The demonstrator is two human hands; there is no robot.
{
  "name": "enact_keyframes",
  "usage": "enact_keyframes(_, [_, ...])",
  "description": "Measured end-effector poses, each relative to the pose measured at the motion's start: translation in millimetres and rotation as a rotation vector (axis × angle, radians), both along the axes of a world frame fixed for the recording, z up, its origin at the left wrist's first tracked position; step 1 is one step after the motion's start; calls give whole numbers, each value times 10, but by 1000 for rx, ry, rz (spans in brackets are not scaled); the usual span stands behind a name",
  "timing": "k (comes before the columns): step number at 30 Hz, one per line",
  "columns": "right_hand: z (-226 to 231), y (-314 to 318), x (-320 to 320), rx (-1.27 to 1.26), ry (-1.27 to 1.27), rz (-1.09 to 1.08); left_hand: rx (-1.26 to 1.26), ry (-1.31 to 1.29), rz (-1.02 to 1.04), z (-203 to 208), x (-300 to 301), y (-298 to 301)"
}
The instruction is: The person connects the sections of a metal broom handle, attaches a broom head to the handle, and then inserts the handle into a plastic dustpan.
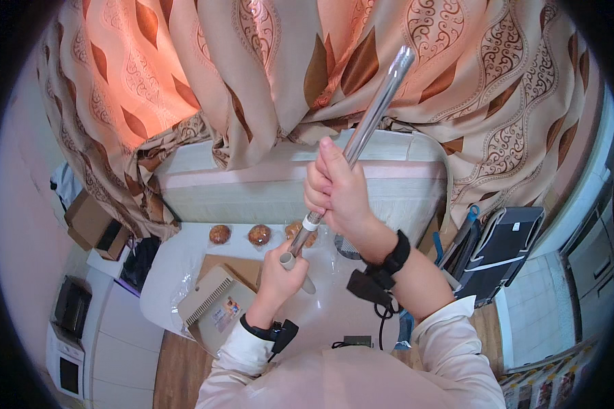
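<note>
Both my hands are closed around a shiny metal pole that slants up and away to the right. My right hand grips it about midway, thumb pointing along the shaft, just above a white ring. Lower down, my left hand is wrapped round the bottom end, where a grey plastic fitting shows at the fingers. Below and left of that hand, a beige dustpan with a row of comb teeth and a picture label lies on the white table. Brown cardboard lies partly under it.
Wrapped round buns line the table's far side, beside a dark mesh disc. Patterned curtains hang beyond. A folded dark chair leans at the right. At the left are an open cardboard box and white cabinets.
</note>
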State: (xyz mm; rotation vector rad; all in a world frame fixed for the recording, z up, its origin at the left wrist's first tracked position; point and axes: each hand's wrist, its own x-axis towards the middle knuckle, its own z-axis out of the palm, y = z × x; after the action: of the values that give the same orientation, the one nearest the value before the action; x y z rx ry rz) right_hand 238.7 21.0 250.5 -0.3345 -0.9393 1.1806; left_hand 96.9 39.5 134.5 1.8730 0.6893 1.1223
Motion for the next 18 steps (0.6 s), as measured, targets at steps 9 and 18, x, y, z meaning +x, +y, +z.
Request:
enact_keyframes(9, [32, -249, 429, 406, 59, 234, -179, 150, -80, 334, -105, -220])
enact_keyframes(18, [-197, -341, 407, 481, 126, 76, 148, 340, 154, 483, -97, -405])
